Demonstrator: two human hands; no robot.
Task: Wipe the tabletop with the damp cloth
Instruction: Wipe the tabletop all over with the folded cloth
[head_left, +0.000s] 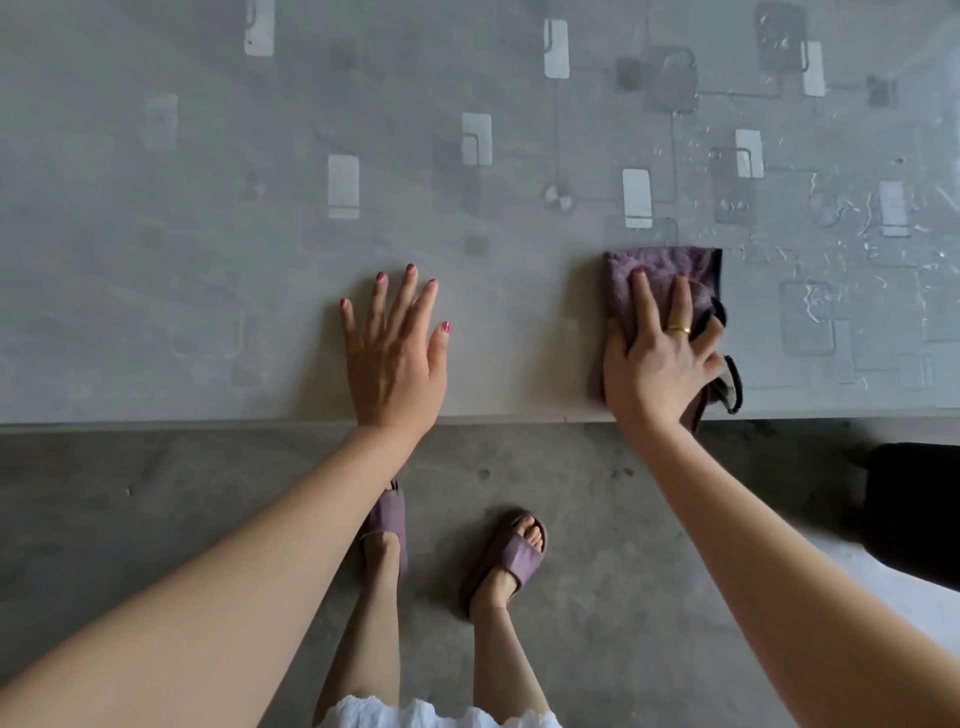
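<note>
our right hand (657, 358) lies flat with fingers spread, pressing the purple cloth (660, 280) onto the tabletop (208, 234) near its front edge (one corner hangs over). our left hand (395, 358) rests palm-down beside it, fingers straight, holding nothing.

Bare arms, red-painted nails, gold ring (679, 329), mauve slide sandals (514, 556), white lace-edged hem (431, 714)
</note>
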